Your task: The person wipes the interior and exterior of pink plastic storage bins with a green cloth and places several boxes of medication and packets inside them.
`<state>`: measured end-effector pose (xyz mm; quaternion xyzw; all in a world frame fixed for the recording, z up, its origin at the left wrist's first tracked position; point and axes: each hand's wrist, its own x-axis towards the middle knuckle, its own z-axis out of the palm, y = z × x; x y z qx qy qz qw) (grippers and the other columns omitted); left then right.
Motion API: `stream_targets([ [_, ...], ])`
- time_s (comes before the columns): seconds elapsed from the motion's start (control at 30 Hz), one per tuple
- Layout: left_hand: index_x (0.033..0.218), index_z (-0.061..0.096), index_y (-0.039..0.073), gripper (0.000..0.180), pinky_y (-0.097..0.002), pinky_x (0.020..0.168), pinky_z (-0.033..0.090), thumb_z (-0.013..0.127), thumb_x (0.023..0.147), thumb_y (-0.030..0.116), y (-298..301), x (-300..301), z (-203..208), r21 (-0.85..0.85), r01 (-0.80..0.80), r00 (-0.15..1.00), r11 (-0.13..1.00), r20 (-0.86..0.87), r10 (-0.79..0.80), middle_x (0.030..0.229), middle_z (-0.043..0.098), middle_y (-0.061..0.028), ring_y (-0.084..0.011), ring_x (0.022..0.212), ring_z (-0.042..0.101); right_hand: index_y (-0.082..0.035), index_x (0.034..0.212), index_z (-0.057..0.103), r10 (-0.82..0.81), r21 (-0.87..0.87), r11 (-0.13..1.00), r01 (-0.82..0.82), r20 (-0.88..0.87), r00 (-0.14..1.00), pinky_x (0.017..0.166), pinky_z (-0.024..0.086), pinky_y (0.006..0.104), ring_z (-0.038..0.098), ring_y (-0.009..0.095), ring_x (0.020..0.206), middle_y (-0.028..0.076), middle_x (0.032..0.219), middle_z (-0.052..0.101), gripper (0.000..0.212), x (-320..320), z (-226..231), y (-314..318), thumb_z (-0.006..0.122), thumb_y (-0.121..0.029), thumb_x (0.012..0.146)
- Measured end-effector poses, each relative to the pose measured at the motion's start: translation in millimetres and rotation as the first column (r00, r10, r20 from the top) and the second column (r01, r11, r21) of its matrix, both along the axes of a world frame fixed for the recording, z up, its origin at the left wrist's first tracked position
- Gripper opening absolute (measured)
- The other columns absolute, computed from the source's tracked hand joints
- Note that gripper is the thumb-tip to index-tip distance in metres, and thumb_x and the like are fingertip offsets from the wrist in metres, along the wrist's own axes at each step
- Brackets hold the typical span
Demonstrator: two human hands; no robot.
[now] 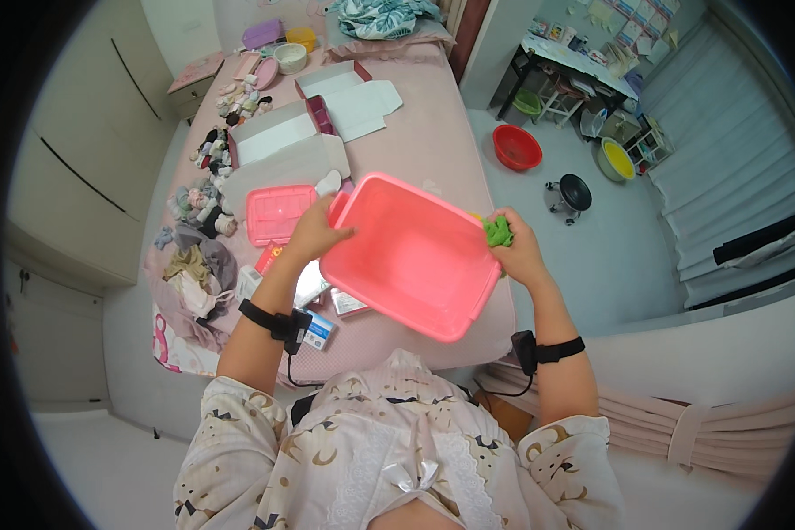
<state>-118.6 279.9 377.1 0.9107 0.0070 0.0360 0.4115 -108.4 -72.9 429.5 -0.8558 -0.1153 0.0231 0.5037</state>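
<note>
A pink rectangular plastic basin [415,247], its inside bare, is held up and tilted over the near part of the bed. My left hand [316,231] grips its left rim, thumb on the inside and the fingers hidden behind. At the right rim, my right hand [521,252] is closed on a crumpled green cloth [498,231] pressed against the basin. A bit of yellow shows beside the cloth. Past my left hand lies a pink plastic lid [278,214]. Small boxes, one of them blue and white [319,330], lie below the basin's left side.
Opened cardboard boxes [278,141] lie across the bed [433,115]. Rolled socks [205,208] and loose clothes [199,278] line its left edge. Small baskets [290,58] stand at the far end. On the floor at right are a red basin [517,147] and a black stool [575,193].
</note>
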Motion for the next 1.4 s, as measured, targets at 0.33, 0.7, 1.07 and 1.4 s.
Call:
stream_targets([
  [0.33, 0.117, 0.054, -0.001, 0.048, -0.0296, 0.082, 0.049, 0.056, 0.069, -0.006, -39, -29, -100, -0.766, -0.181, 0.891, 0.617, -0.393, -0.227, 0.103, 0.064, -0.008, -0.0175, 0.093, 0.062, -0.006, 0.102, 0.053, -0.143, -0.305, 0.928, 0.215, 0.243, 0.959, 0.074, 0.048, 0.039, 0.057, 0.037, 0.092, 0.014, 0.102, 0.058, 0.033, -9, -85, -13, 0.065, 0.001, 0.073],
  [0.7, 0.121, 0.053, 0.003, 0.053, -0.0313, 0.083, 0.05, 0.055, 0.07, -0.012, -41, -126, -243, -0.594, -0.429, 0.78, 0.681, -0.624, -0.053, 0.106, 0.063, -0.0077, -0.0191, 0.096, 0.062, -0.004, 0.093, 0.054, -0.136, -0.216, 0.953, 0.211, 0.317, 0.939, 0.068, 0.047, 0.0387, 0.058, 0.033, 0.081, 0.014, 0.092, 0.056, 0.027, -57, -176, 31, 0.068, 0.002, 0.071],
  [1.07, 0.124, 0.05, 0.002, 0.056, -0.0307, 0.086, 0.048, 0.051, 0.07, -0.013, -35, -202, -287, -0.45, -0.616, 0.708, 0.646, -0.675, 0.205, 0.109, 0.06, -0.0095, -0.0208, 0.1, 0.06, -0.002, 0.091, 0.053, 0.303, -0.057, 0.953, -0.299, 0.253, 0.919, 0.072, 0.048, 0.0393, 0.058, 0.036, 0.083, 0.017, 0.095, 0.057, 0.03, -89, -216, 63, 0.067, 0.002, 0.066],
  [1.4, 0.118, 0.054, -0.002, 0.04, -0.0321, 0.084, 0.047, 0.065, 0.085, 0.018, -64, -173, -316, -0.329, -0.691, 0.701, 0.644, -0.52, 0.488, 0.109, 0.06, -0.0111, -0.0202, 0.094, 0.058, -0.006, 0.125, 0.047, 0.431, -0.657, 0.658, -0.367, -0.071, 0.9, 0.084, 0.047, 0.04, 0.056, 0.038, 0.097, 0.021, 0.121, 0.046, 0.06, -114, -320, 79, 0.073, -0.018, 0.073],
])
